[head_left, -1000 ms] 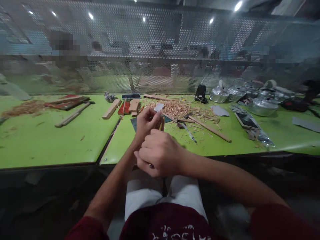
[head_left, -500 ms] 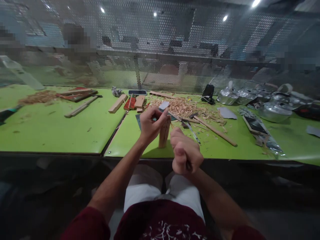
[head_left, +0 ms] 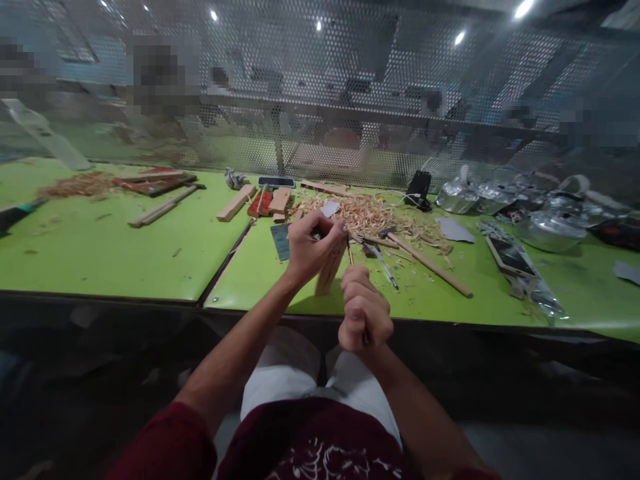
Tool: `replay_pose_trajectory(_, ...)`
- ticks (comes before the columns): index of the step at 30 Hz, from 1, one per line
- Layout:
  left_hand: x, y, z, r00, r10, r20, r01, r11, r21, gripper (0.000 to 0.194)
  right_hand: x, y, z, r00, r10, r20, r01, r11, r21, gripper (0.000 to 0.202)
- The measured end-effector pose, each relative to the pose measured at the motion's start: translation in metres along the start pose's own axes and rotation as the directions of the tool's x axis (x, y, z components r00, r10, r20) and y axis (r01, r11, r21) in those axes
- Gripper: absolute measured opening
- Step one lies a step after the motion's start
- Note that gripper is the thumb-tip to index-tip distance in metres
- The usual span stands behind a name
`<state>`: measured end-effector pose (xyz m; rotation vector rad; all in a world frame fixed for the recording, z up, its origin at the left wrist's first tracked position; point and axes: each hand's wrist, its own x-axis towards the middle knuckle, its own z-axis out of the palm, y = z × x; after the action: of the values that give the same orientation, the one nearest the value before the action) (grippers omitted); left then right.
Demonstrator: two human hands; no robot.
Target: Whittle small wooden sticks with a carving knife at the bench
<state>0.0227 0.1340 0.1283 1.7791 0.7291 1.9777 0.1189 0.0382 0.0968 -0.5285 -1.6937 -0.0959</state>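
Note:
My left hand (head_left: 311, 245) is closed around the top of a pale wooden block (head_left: 329, 272), which leans to the right with its lower end on the green table (head_left: 270, 287). In my fist, the right hand (head_left: 365, 312) grips a carving tool (head_left: 351, 252). Its handle is mostly hidden by the fingers. The thin shaft points up and away from me, its tip close to the block's right side by my left fingertips; whether it touches the wood I cannot tell.
Behind my hands lie wood shavings (head_left: 370, 212), a wooden-handled tool (head_left: 433, 267), a pen (head_left: 387, 270) and dark green sandpaper (head_left: 281, 241). Wood pieces (head_left: 236, 203) and a phone (head_left: 277, 181) lie left of the pile. Silvery lamps (head_left: 553, 227) stand right, before a perforated screen (head_left: 320, 120).
The block has tipped over to the right, with my left hand moving along. My right hand has shifted slightly left, and the tool's shaft shows more clearly.

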Motion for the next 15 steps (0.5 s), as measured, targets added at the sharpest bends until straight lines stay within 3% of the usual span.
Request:
replay_pose_trajectory(3,0.001,0.0,0.0,1.0,-0.024,-0.008,0.024,1.0,-0.009,0.035,0.003,-0.003,0.01,0.981,0.0,-0.196,0.016,0.997,0.077,0.039)
replay_pose_trajectory(8,0.003,-0.001,-0.001,0.995,-0.078,-0.067,0.078,0.997,-0.003,0.036,0.0,0.001,0.022,0.979,-0.048,-0.199,0.065,0.995,0.079,0.031)
replay_pose_trajectory(15,0.004,-0.005,-0.004,0.99,-0.119,-0.073,0.118,0.993,-0.019,0.035,-0.016,0.004,0.026,0.999,-0.016,0.047,0.02,0.996,-0.092,0.034)
